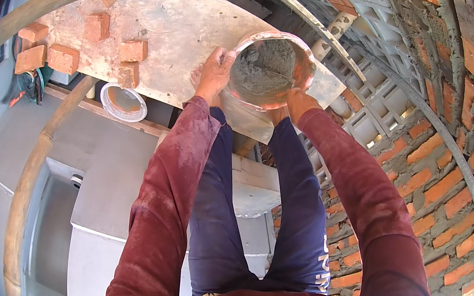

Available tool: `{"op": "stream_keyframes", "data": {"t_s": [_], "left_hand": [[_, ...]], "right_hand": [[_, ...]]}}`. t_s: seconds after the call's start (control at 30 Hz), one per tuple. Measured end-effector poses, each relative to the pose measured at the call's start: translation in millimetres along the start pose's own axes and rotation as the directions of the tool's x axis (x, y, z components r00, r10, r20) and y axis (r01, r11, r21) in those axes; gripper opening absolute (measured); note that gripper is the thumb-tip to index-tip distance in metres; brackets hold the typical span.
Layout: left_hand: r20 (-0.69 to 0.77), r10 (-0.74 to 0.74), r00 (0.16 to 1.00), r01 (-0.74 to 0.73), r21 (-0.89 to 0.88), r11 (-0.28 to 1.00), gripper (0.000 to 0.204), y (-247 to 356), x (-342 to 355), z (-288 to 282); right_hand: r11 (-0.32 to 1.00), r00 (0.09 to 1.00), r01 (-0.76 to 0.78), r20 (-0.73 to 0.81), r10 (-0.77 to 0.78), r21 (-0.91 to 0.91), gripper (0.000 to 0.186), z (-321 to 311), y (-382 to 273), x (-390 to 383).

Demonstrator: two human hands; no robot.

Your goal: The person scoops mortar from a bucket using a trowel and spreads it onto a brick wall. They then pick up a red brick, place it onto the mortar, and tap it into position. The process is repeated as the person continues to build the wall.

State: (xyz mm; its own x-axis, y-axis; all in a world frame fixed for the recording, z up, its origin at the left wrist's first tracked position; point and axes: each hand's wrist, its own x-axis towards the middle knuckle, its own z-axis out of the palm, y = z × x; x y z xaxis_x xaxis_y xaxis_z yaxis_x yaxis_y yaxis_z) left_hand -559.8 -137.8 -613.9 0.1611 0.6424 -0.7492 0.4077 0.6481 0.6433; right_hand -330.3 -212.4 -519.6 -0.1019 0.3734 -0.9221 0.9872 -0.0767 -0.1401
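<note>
A round bucket [304, 66] of wet grey mortar [264, 61] is in front of me above the plank platform [173, 21], its rim smeared with dried mortar. My left hand [215, 75] grips the left side of the rim, thumb uppermost. Closed on the near right side of the rim is my right hand [302, 104]; its fingertips are partly hidden. A thin straight shape lies across the mortar toward that hand, and I cannot tell what it is. My feet are on the platform, mostly covered by my hands and the bucket.
Several loose bricks [63, 59] lie on the platform's left part. Bamboo poles [32, 180] cross at the left. Below the near edge is a second, pale-rimmed bucket [124, 103]. A brick wall [427, 175] with rough mortar joints rises at the right, beside a drop.
</note>
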Motion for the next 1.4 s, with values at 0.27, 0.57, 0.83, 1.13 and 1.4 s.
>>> {"op": "stream_keyframes", "data": {"t_s": [0.27, 0.57, 0.83, 1.13, 1.4], "left_hand": [[0.195, 0.222, 0.955, -0.246, 0.107, 0.963, 0.034, 74.6, -5.3, 12.0], [0.108, 0.191, 0.976, -0.197, 0.044, 0.980, 0.037, 67.3, 14.6, 11.3], [0.130, 0.116, 0.985, -0.123, 0.050, 0.991, 0.036, 66.1, 5.5, 19.9], [0.107, 0.139, 0.985, -0.142, 0.020, 0.990, 0.036, 52.1, -7.5, 24.8], [0.077, -0.050, 0.996, 0.066, -0.213, 0.975, 0.030, 58.4, -47.8, 28.8]], "right_hand": [[0.958, 0.981, -0.189, 0.086, 0.174, 0.215, 0.039, -41.7, 16.0, -7.9], [0.872, 0.963, -0.154, 0.268, 0.028, 0.465, 0.030, -33.0, 16.7, -7.8], [0.632, 0.918, -0.262, 0.390, -0.070, 0.729, 0.024, 4.8, 14.3, -25.0], [0.317, 0.960, -0.180, 0.236, -0.150, 0.931, 0.016, 26.1, -25.6, -42.1], [-0.134, 0.935, -0.243, 0.195, -0.298, 0.961, 0.033, 17.8, -16.9, -53.3]]}}
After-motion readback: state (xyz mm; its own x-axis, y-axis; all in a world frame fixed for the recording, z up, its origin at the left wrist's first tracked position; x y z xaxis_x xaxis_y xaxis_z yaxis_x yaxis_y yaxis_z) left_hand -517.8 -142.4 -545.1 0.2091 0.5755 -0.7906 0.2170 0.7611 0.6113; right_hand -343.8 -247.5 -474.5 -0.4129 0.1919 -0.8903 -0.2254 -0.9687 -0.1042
